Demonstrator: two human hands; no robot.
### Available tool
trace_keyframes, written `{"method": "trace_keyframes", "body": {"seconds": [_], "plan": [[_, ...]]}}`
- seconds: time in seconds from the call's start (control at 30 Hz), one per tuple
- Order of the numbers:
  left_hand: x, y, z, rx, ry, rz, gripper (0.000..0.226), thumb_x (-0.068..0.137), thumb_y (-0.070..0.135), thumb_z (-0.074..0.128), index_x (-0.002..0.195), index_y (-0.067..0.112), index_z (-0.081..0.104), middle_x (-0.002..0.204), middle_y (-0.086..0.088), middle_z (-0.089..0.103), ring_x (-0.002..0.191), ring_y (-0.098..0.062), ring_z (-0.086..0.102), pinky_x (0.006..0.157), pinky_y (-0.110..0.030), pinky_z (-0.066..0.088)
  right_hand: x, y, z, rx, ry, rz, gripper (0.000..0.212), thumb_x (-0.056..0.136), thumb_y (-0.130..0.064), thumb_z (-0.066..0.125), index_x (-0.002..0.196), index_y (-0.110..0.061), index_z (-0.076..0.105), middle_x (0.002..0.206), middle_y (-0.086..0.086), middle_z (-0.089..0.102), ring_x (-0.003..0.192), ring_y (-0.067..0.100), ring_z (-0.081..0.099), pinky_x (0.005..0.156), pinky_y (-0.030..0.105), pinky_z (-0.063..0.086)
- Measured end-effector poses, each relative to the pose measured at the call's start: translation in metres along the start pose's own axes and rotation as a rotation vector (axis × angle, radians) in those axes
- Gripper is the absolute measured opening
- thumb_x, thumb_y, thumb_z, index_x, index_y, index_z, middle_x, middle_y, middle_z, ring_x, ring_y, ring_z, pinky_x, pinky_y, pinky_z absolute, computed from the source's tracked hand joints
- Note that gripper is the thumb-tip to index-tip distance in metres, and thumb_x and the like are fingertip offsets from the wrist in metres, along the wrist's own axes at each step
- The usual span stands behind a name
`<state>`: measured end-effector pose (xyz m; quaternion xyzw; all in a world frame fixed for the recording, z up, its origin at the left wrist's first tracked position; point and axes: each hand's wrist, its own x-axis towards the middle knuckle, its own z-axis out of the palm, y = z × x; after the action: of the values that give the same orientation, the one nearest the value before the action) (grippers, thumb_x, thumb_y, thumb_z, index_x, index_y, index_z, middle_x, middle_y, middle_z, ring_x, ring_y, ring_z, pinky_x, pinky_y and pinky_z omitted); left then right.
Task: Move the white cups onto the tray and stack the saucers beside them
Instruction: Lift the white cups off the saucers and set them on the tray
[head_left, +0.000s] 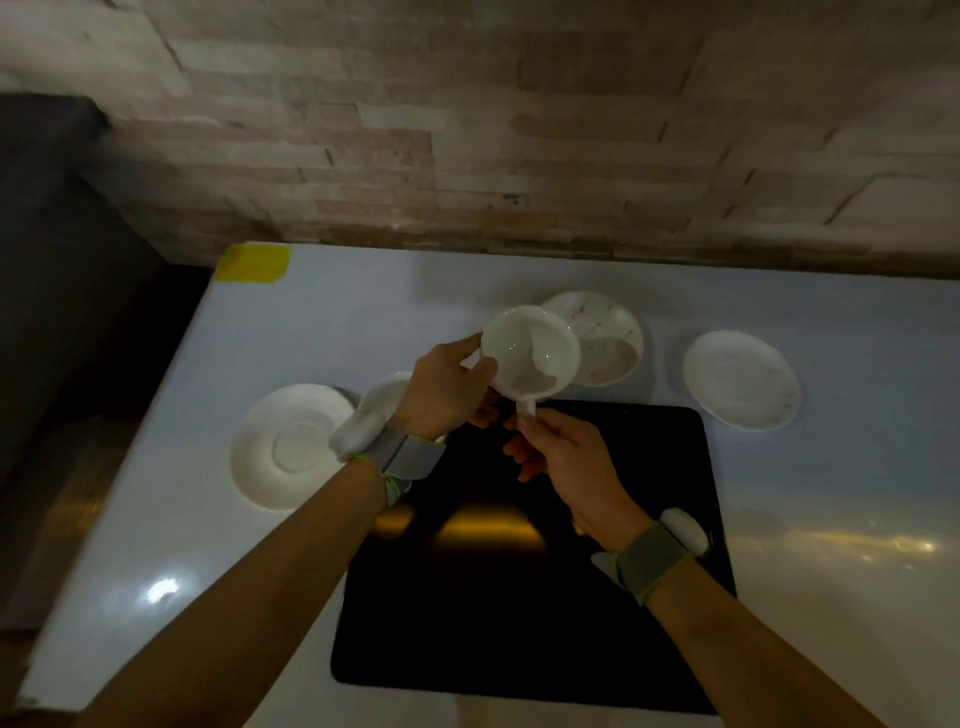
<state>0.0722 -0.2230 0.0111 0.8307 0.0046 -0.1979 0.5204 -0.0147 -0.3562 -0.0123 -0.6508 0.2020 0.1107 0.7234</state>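
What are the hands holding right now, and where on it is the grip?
One white cup, lifted above the far edge of the black tray. The left hand grips its rim and side; the right hand pinches its handle.

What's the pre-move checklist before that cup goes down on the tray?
1. Grip: left hand on the cup body, right hand at its handle: ok.
2. Landing spot: black tray bare below the cup: ok.
3. Cup attitude: tilted, mouth towards the camera, not upright: not ok.
4. Cup empty: inside looks dry: ok.
5. Second cup behind the left wrist, mostly hidden: cannot tell.
6. Saucers off the tray: left saucer, far saucer, right saucer: ok.
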Motion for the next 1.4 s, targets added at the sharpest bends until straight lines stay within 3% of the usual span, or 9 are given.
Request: {"method": "trace_keyframes", "body": {"seconds": [0.1, 0.23, 0.37, 0.47, 0.63, 0.83, 1.03, 1.3, 1.4], "plan": [[-0.019, -0.007, -0.004, 0.062, 0.01, 0.024, 0.046, 0.092, 0.018, 0.047, 0.136, 0.031, 0.052, 0.074, -0.016, 0.074, 0.058, -0.029, 0.072, 0.057, -0.038, 0.063, -0.013, 0.013, 0.01, 0.022, -0.007, 0.012, 0.02, 0.096, -0.017, 0.054, 0.086, -0.014, 0.071, 0.069, 0.004, 0.069, 0.064, 0.012, 0.063, 0.056, 0.025, 0.054], [-0.031, -0.018, -0.006, 0.158, 0.016, 0.043, 0.041, 0.093, 0.015, 0.043, 0.131, 0.026, 0.056, 0.076, -0.014, 0.072, 0.044, -0.014, 0.062, 0.044, -0.028, 0.058, -0.024, 0.026, 0.02, 0.073, 0.007, 0.039, 0.021, 0.096, -0.015, 0.054, 0.086, -0.014, 0.071, 0.069, 0.006, 0.069, 0.065, 0.015, 0.063, 0.057, 0.026, 0.056], [-0.033, -0.031, -0.002, 0.246, 0.023, 0.046, 0.037, 0.094, 0.015, 0.042, 0.129, 0.016, 0.054, 0.08, -0.017, 0.073, 0.049, -0.023, 0.061, 0.039, -0.028, 0.055, -0.029, 0.038, 0.025, 0.088, 0.021, 0.057, 0.02, 0.095, -0.015, 0.054, 0.086, -0.013, 0.072, 0.071, 0.008, 0.069, 0.066, 0.017, 0.064, 0.059, 0.032, 0.056], [-0.033, -0.035, -0.001, 0.253, 0.018, 0.041, 0.037, 0.095, 0.016, 0.042, 0.131, 0.014, 0.052, 0.081, -0.018, 0.073, 0.045, -0.017, 0.058, 0.034, -0.02, 0.049, -0.028, 0.044, 0.027, 0.096, 0.025, 0.066, 0.02, 0.096, -0.014, 0.053, 0.087, -0.012, 0.071, 0.074, 0.01, 0.068, 0.069, 0.019, 0.065, 0.061, 0.035, 0.056], [-0.033, -0.043, 0.001, 0.255, 0.028, 0.041, 0.056, 0.096, 0.017, 0.045, 0.15, 0.018, 0.03, 0.094, -0.019, 0.074, 0.063, -0.029, 0.07, 0.037, -0.012, 0.048, -0.028, 0.052, 0.03, 0.119, 0.024, 0.088, 0.02, 0.096, -0.014, 0.053, 0.088, -0.009, 0.071, 0.072, 0.01, 0.068, 0.069, 0.02, 0.064, 0.064, 0.04, 0.056], [-0.033, -0.041, 0.003, 0.274, 0.03, 0.021, 0.055, 0.094, 0.011, 0.044, 0.148, 0.017, 0.034, 0.092, -0.022, 0.074, 0.069, -0.034, 0.072, 0.06, -0.036, 0.06, -0.028, 0.058, 0.03, 0.104, 0.025, 0.103, 0.021, 0.096, -0.015, 0.053, 0.086, -0.011, 0.071, 0.069, 0.008, 0.07, 0.068, 0.022, 0.063, 0.066, 0.044, 0.055], [-0.036, -0.041, 0.006, 0.276, 0.055, 0.019, 0.052, 0.092, 0.007, 0.043, 0.143, 0.017, 0.043, 0.092, -0.022, 0.074, 0.058, -0.029, 0.068, 0.056, -0.033, 0.059, -0.026, 0.064, 0.027, 0.04, 0.0, 0.126, 0.021, 0.096, -0.021, 0.054, 0.092, -0.01, 0.071, 0.074, 0.01, 0.068, 0.073, 0.025, 0.063, 0.075, 0.054, 0.056], [-0.033, -0.043, 0.009, 0.262, 0.097, -0.02, 0.049, 0.09, 0.006, 0.044, 0.137, 0.018, 0.05, 0.093, -0.022, 0.073, 0.062, -0.034, 0.069, 0.06, -0.043, 0.062, -0.023, 0.059, 0.025, -0.057, -0.044, 0.16, 0.022, 0.096, -0.027, 0.053, 0.094, -0.012, 0.069, 0.071, 0.009, 0.063, 0.071, 0.023, 0.059, 0.055, 0.037, 0.056], [-0.033, -0.042, 0.009, 0.241, 0.097, -0.038, 0.048, 0.089, 0.004, 0.043, 0.134, 0.02, 0.051, 0.09, -0.023, 0.072, 0.055, -0.034, 0.069, 0.048, -0.041, 0.06, -0.023, 0.058, 0.025, -0.072, -0.048, 0.166, 0.021, 0.096, -0.027, 0.054, 0.092, -0.014, 0.069, 0.069, 0.007, 0.064, 0.067, 0.021, 0.06, 0.056, 0.038, 0.055]]}}
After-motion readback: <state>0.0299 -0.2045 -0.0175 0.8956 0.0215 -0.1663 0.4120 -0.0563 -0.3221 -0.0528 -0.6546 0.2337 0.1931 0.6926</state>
